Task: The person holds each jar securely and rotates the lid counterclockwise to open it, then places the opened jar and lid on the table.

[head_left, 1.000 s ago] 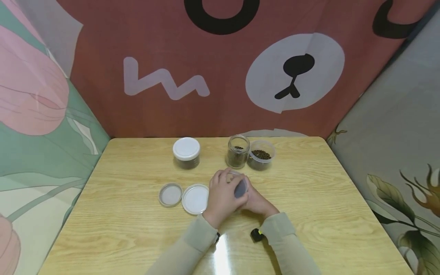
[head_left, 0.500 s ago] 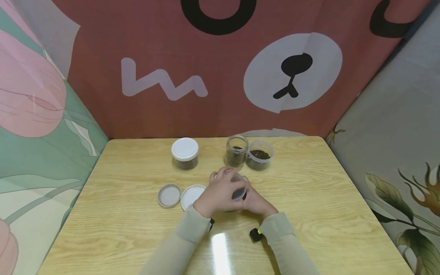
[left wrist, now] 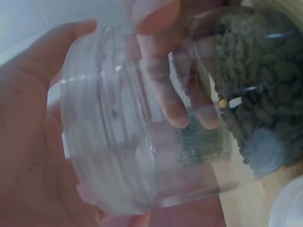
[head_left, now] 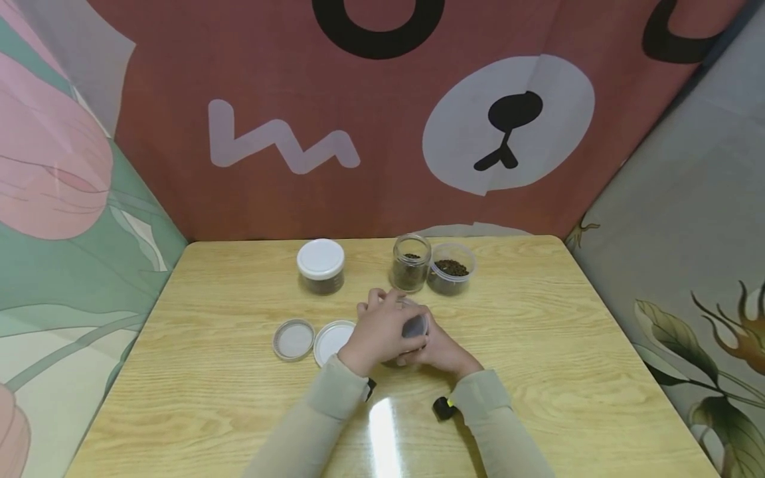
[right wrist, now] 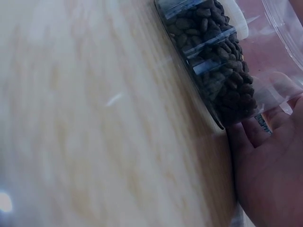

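A clear jar (head_left: 414, 326) with dark bean-like pieces (right wrist: 213, 61) in its bottom is between both hands near the middle of the table. My left hand (head_left: 379, 332) grips its rim from above, thumb and fingers spread round the wide ridged top (left wrist: 109, 123). Lower down, my right hand (head_left: 445, 348) holds the jar's side, its palm showing in the right wrist view. Most of the jar is hidden by the hands in the head view. Whether a clear cap sits on the rim I cannot tell.
Left of the hands lie a small round lid (head_left: 293, 340) and a white lid (head_left: 331, 342), partly behind my left wrist. Farther back stand a white-capped jar (head_left: 321, 265), an open glass jar (head_left: 411, 269) and a clear tub (head_left: 452, 269) with dark grains.
My left hand has turned about the jar's top and shifted slightly left, its fingers spreading over the rim. The right hand has kept nearly the same place round the jar.
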Demonstrator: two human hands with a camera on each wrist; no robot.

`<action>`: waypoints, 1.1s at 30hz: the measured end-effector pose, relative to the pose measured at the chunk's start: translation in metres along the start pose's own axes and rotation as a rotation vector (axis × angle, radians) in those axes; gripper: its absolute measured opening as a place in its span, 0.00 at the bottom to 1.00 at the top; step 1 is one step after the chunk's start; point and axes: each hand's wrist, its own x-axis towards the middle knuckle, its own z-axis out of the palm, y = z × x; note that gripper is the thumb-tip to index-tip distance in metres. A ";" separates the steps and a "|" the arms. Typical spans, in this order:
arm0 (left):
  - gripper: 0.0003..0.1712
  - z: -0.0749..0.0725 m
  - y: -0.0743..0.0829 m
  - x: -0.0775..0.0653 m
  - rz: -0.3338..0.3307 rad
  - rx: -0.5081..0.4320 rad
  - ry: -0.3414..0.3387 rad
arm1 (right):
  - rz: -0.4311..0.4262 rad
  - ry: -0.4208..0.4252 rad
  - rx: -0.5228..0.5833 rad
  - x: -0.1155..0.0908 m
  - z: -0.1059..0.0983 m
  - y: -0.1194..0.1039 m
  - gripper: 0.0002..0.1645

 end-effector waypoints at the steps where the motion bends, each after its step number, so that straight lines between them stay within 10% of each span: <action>1: 0.27 0.001 0.000 0.000 -0.016 0.000 0.010 | 0.011 -0.001 0.015 -0.001 0.000 0.000 0.72; 8: 0.26 0.008 -0.001 -0.001 -0.041 0.012 0.063 | -0.001 0.000 0.005 -0.001 0.001 0.000 0.70; 20: 0.29 -0.002 -0.011 -0.003 0.211 -0.038 -0.051 | -0.024 0.039 -0.151 -0.003 -0.002 -0.002 0.63; 33: 0.32 0.001 -0.005 0.000 0.067 -0.012 -0.003 | 0.009 0.048 -0.032 -0.001 0.001 0.003 0.72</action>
